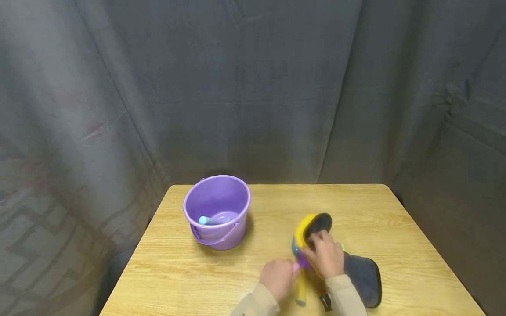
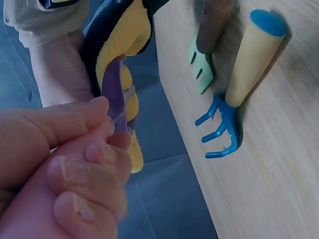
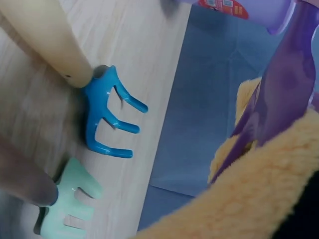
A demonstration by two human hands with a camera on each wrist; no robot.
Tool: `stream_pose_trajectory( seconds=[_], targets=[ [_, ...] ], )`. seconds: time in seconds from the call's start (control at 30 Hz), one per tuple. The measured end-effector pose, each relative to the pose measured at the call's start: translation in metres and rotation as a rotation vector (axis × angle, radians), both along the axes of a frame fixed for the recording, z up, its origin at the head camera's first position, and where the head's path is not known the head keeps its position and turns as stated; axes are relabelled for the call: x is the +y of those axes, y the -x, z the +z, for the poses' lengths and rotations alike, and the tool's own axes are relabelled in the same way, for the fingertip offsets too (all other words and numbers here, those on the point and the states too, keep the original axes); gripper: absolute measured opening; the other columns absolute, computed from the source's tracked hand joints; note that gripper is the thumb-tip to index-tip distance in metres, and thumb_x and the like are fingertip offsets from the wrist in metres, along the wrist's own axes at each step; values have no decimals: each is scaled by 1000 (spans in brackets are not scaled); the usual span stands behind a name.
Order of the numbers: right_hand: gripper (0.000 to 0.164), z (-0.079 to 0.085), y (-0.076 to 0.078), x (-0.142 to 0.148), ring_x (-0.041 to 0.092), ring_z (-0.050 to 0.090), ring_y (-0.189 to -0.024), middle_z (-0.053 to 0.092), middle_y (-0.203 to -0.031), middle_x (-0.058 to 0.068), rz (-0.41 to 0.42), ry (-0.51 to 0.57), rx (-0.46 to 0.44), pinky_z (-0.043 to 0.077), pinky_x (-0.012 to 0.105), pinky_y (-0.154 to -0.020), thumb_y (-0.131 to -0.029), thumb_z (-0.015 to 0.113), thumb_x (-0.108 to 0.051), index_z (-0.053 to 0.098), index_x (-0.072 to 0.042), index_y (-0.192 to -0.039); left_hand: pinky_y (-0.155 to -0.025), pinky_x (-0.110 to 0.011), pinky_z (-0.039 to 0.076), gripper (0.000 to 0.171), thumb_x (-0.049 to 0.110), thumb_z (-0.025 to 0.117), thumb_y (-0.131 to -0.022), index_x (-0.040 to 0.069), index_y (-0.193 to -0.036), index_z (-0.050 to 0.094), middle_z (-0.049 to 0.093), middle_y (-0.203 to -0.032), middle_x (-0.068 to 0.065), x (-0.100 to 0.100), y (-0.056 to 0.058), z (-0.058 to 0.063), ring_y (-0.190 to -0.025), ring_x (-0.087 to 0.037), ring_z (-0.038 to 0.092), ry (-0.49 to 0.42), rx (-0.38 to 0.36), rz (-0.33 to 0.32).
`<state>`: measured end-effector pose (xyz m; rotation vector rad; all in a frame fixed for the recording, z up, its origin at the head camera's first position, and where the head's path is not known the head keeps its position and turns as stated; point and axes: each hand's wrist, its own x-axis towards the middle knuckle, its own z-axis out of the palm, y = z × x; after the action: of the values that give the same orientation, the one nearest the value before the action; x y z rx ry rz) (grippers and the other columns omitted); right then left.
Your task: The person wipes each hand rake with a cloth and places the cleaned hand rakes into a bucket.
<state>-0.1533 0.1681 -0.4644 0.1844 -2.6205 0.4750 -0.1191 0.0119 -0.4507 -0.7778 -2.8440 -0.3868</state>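
My left hand (image 1: 278,278) grips the pink handle end of a purple hand tool (image 2: 115,94). My right hand (image 1: 326,254) holds a dark cloth with a fuzzy yellow side (image 1: 303,226) against the purple tool. In the right wrist view, the fuzzy side lies along the tool's slotted purple head (image 3: 281,94); the fingers behind are hidden. Beneath the hands, a blue hand rake (image 3: 104,114) with a pale yellow handle (image 1: 301,292) lies on the table. Beside it is a mint green slotted tool (image 3: 72,201) with a brown handle.
A purple bucket (image 1: 233,237) stands to the left on the wooden table (image 1: 166,272). Inside it leans a thing with a light blue handle (image 1: 209,220). A dark grey flat fabric piece (image 1: 363,281) lies by the right forearm. Grey curtains (image 1: 237,96) surround the table.
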Motion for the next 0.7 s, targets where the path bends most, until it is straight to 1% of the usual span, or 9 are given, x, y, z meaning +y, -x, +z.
stream_pose_trajectory(
  seconds=[0.07,0.2,0.37,0.53,0.7],
  targets=[
    [24,-2,0,0,19,49,-63,52,-80,4,-31,13,-5,38,32,-49,-64,74,-24,65,-9,-81,-37,-16,29,32,29,59,-85,13,-60,47,40,-49,5,1,-1,0,-40,-6,36,7,-11,-1],
    [23,-3,1,1,22,51,-64,54,-82,9,-80,41,3,41,35,-49,-65,72,-22,65,-7,-81,-38,-16,29,29,29,59,-85,14,-61,49,42,-50,6,4,-3,1,-41,-5,36,-6,-37,-8],
    [23,-1,2,3,25,53,-65,55,-81,10,-118,56,45,41,39,-47,-65,73,-21,65,-5,-79,-39,-16,30,27,29,60,-84,15,-63,49,42,-51,6,4,-3,3,-42,-5,37,5,-24,-31],
    [23,-2,5,6,22,50,-54,54,-77,10,-151,57,113,38,36,-42,-63,75,-19,64,-4,-76,-38,-15,28,29,29,60,-84,15,-62,47,39,-50,7,4,-3,3,-41,-4,35,12,11,-51],
    [19,-3,5,8,22,47,-48,54,-78,13,-171,95,166,35,34,-36,-65,70,-16,63,-2,-75,-40,-14,29,28,29,60,-84,16,-62,48,39,-51,8,4,-2,3,-43,-3,34,10,18,-59]
  ],
)
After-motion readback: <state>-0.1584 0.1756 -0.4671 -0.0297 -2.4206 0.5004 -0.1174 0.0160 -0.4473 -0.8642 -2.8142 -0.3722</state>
